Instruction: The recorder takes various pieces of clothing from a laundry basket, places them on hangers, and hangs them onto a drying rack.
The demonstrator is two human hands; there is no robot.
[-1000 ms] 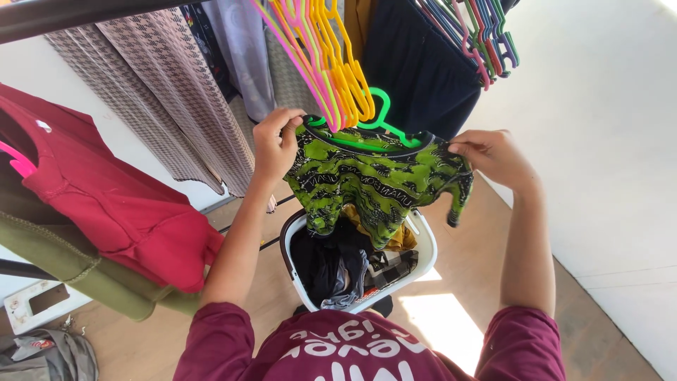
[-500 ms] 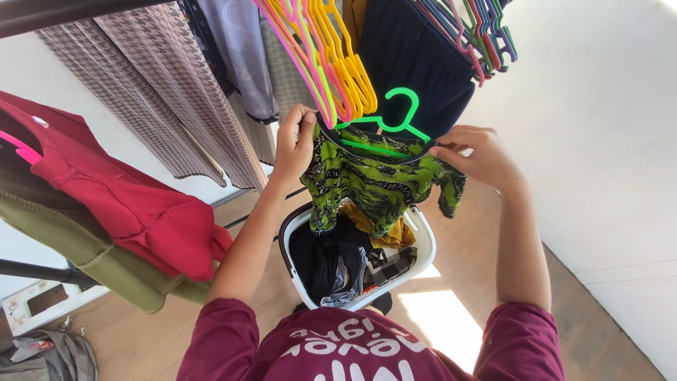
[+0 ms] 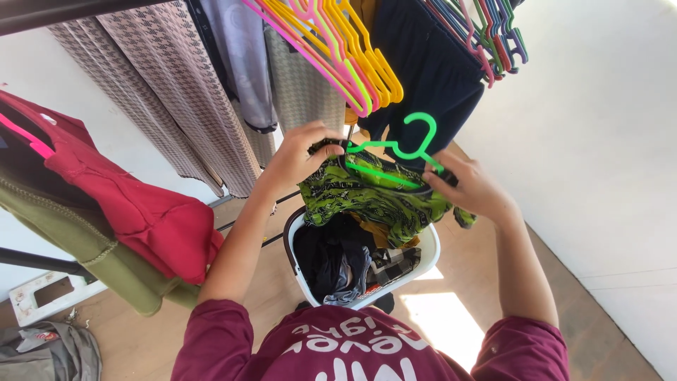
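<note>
A small green shirt with black markings [image 3: 367,197] hangs on a bright green plastic hanger [image 3: 398,148] above a white laundry basket [image 3: 416,271]. My left hand [image 3: 300,159] grips the shirt's left shoulder at the collar. My right hand [image 3: 469,187] grips the right shoulder over the hanger's arm. The hanger's hook sticks up between both hands, free of the rail. The basket holds dark and yellow clothes.
Bunches of pink, yellow and orange hangers [image 3: 345,56] and mixed-colour hangers [image 3: 493,35] hang overhead. Patterned grey cloths [image 3: 176,92], a navy garment [image 3: 430,77], a red garment [image 3: 134,212] and an olive one hang on rails. A white wall stands on the right. A grey bag [image 3: 49,353] lies at lower left.
Both hands have drawn closer together and tilted the shirt flatter over the hanger. The hanger's hook has risen clear of the collar and moved right.
</note>
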